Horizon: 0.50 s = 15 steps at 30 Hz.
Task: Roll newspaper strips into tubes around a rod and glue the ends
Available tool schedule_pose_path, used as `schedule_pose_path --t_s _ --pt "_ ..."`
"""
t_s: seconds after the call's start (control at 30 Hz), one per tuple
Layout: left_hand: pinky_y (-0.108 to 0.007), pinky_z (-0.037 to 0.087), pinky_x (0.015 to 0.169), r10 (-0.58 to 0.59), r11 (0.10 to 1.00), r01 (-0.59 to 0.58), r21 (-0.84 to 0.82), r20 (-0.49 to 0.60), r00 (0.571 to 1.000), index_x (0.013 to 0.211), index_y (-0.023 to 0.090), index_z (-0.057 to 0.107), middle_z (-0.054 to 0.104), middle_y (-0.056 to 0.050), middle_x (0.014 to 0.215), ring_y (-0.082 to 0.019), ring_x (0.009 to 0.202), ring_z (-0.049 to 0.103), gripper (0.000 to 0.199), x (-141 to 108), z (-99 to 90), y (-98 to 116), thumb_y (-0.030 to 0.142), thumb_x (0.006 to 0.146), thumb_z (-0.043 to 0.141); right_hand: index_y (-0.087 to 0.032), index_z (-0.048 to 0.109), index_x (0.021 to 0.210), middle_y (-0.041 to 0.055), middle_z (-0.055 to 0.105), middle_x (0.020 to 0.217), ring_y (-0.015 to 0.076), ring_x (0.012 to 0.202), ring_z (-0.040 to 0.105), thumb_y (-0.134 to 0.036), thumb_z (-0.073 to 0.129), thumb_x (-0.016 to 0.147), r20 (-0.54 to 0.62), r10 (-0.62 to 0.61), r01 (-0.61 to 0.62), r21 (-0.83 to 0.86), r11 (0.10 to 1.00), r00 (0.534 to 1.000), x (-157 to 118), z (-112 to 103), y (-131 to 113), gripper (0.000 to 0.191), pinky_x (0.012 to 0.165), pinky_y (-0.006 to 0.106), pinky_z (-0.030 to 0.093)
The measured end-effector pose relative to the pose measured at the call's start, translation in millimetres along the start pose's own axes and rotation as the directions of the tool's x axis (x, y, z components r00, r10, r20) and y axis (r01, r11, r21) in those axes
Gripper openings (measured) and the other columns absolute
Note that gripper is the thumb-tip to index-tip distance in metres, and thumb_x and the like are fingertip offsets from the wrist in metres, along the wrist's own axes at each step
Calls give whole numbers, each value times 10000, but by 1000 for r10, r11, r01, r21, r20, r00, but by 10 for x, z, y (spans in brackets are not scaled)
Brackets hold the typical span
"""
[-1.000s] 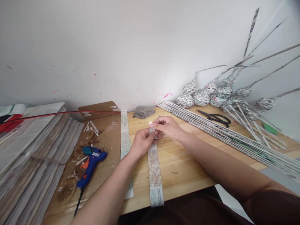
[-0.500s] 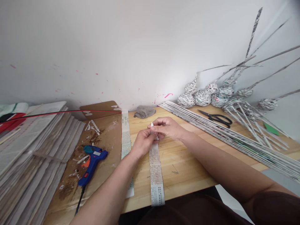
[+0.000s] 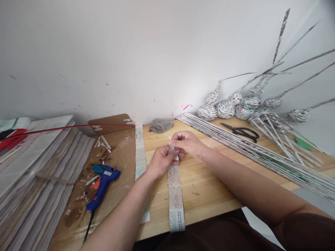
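A long printed paper strip [image 3: 176, 195] runs from between my hands down to the table's front edge, its far end narrowed into a thin white tip. My left hand [image 3: 163, 161] pinches the strip just below that tip, thumb on top. Close against it on the right, my right hand [image 3: 185, 143] has thumb and index finger closed on the narrow rolled end. A second paper strip [image 3: 140, 153] lies to the left, partly hidden behind my left forearm.
A blue glue gun [image 3: 103, 184] lies on brown cardboard [image 3: 117, 191] at left, beside stacked newspapers [image 3: 49, 174]. A grey cloth [image 3: 161, 125] sits by the wall. Rightward are paper rods [image 3: 235, 146], black scissors [image 3: 243, 132] and woven gourd shapes [image 3: 226, 108].
The white tip looks thinner and more tightly rolled. My left hand has shifted slightly right and down, and the strip's upper part is now folded at an angle under my fingers.
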<state>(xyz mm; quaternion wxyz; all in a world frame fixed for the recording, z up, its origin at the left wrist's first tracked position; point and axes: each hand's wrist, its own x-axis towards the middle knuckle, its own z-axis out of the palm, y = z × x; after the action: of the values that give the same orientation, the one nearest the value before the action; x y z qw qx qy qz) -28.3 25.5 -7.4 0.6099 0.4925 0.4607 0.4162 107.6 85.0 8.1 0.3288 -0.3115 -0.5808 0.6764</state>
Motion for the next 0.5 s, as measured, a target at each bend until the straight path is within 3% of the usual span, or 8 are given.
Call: schedule_pose_path --t_s 0.2,0.33,0.5 --pt "-340 539 761 43 999 -42 -15 43 998 947 128 684 702 -123 978 -216 934 640 331 0 -11 -23 417 816 590 -184 483 699 -66 527 460 51 297 381 -415 739 691 20 -8 7 35 999 1000 0 4 -11 345 282 163 247" --pt "-341 545 736 5 999 -4 -44 21 1000 934 132 688 704 -120 966 -222 919 645 332 2 -15 -5 423 791 618 -148 591 770 -50 539 487 48 348 413 -395 706 735 146 -11 14 -24 1000 989 -5 -40 -42 275 326 160 285" --pt "-322 535 737 -11 998 13 -65 33 999 908 111 674 708 -125 901 -205 857 658 350 1 10 14 431 768 650 -140 586 737 -39 561 473 71 326 446 -416 705 729 123 0 2 -13 1000 992 4 -72 -9 301 319 184 351"
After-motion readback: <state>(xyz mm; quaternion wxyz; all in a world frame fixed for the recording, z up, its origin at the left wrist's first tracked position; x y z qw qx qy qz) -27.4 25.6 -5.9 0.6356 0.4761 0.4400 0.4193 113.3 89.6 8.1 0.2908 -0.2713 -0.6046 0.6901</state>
